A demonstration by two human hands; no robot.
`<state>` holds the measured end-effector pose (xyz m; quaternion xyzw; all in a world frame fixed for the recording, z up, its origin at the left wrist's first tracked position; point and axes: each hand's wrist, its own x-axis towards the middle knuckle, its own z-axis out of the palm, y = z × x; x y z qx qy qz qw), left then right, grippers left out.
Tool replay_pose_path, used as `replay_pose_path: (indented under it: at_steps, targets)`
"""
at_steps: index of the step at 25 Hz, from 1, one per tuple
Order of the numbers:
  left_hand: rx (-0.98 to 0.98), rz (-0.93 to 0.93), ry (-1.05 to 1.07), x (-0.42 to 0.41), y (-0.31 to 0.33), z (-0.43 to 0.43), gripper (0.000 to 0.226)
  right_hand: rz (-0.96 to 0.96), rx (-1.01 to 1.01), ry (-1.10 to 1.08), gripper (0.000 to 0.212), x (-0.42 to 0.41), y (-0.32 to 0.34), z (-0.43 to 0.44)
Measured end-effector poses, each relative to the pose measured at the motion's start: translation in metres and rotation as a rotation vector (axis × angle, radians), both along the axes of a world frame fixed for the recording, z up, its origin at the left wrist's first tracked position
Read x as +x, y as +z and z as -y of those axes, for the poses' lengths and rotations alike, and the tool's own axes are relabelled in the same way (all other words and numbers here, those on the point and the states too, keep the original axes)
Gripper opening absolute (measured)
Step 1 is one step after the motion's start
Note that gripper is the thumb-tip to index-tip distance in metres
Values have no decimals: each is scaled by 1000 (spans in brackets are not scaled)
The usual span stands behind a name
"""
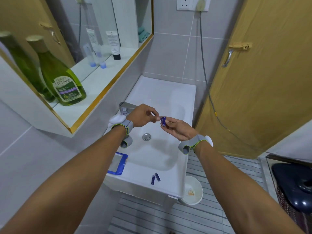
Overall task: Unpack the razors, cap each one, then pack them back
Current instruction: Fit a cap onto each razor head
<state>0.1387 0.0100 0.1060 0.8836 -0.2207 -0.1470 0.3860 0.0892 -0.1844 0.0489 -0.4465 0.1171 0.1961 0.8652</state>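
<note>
Over the sink: right hand [177, 129] pinches a blue razor piece [163, 121]; left hand [143, 114] pinches toward its 12 o'clock end.
Front rim, 6 o'clock: two blue pieces [155, 178] wait.
Packet [118, 163], 8 o'clock: open, nothing repacked.
Progress: likely mid-capping.

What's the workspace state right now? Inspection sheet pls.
Surface: white sink, basin dry-looking, drain shut.
Job's things: small blue piece held over the basin; two blue pieces on the sink's front rim; blue pack on the left rim, opened.
Clutter: green bottle and tube on the mirror shelf; white bowl on the floor.
Hands: right hand pinches the blue piece; left hand fingertips at its top.
Cables: grey cable hangs from the wall socket.
Surroundings: wooden door, tiled wall.
</note>
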Motion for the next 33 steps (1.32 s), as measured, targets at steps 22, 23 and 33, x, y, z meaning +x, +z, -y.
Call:
replay_pose_path:
  at_steps: [22,23,33]
  targets:
    - [98,-4,-27,9,6,2,11,10,20,-41,35,-3,8,-6]
    - [104,-4,-31,10,7,2,10,10,24,-51,35,-3,8,-7]
    - [137,67,16,6,-11,-5,10,-75,46,-93,34,3,-8,-20]
